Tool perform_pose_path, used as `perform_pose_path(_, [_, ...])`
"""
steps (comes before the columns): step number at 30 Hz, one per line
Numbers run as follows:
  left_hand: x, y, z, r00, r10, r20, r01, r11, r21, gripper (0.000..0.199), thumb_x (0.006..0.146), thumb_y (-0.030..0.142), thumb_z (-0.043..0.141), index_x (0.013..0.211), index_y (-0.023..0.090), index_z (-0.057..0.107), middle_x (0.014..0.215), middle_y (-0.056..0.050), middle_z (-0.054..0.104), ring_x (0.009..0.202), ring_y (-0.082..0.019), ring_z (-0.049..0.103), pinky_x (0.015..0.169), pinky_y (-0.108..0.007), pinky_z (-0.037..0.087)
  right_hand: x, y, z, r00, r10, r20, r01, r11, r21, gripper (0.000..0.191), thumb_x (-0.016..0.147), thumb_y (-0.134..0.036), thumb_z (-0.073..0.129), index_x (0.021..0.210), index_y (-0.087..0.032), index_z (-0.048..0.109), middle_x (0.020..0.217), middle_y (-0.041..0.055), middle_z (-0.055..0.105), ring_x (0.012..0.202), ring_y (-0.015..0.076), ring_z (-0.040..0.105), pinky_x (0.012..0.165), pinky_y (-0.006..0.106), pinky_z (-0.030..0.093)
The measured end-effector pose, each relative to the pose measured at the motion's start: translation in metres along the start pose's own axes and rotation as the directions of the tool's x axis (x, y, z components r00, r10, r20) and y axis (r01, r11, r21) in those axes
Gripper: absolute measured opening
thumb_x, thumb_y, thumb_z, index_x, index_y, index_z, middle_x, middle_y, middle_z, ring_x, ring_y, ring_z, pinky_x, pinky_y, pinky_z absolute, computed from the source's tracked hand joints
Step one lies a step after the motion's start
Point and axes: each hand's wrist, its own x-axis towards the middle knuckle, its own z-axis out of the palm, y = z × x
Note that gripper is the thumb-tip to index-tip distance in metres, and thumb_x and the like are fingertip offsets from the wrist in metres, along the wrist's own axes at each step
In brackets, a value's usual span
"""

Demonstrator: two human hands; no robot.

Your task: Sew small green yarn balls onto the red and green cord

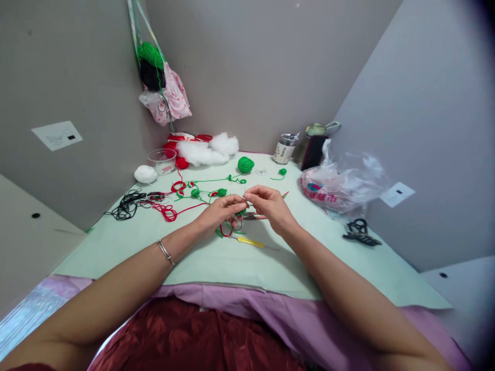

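Over the middle of the table, my left hand [224, 208] is closed around a small green crocheted piece [241, 212]. A loop of black thread [236, 222] hangs below it. My right hand [268, 203] meets the left one, its thumb and index finger pinched at a thin strand or needle too fine to make out. Beneath the hands lie orange-handled scissors [255, 217], partly covered. A crochet hook with a yellow handle [250, 241] rests nearer to me. Small green and red crocheted pieces [195, 193] lie beyond my left hand.
Tangled black yarn [131, 204] and red yarn [167, 212] spread at left. White stuffing [209, 150], a clear plastic cup [162, 164], a green yarn ball [245, 165] and a pen holder [285, 150] stand at the back. A plastic bag [332, 185] and black hair claw [361, 233] lie right.
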Motion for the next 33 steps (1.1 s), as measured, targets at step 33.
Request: perform_pose_path(33, [0.0021,-0.0021,-0.0057,0.990,0.094,-0.106,-0.076,0.985,0.158,0.033,0.085,0.048,0.059,0.090,0.015,0.060,0.082,-0.002,0.059,0.062,-0.009,0.056,0.051,-0.019,0.047,-0.0004,0.0007,-0.0011,0.999,0.020,-0.042,-0.022,0.999,-0.048,0.026,0.073,-0.043,0.072,0.073,-0.018,0.065,0.055,-0.0050,0.040,0.051,0.0087,0.030,0.048,0.025,0.025])
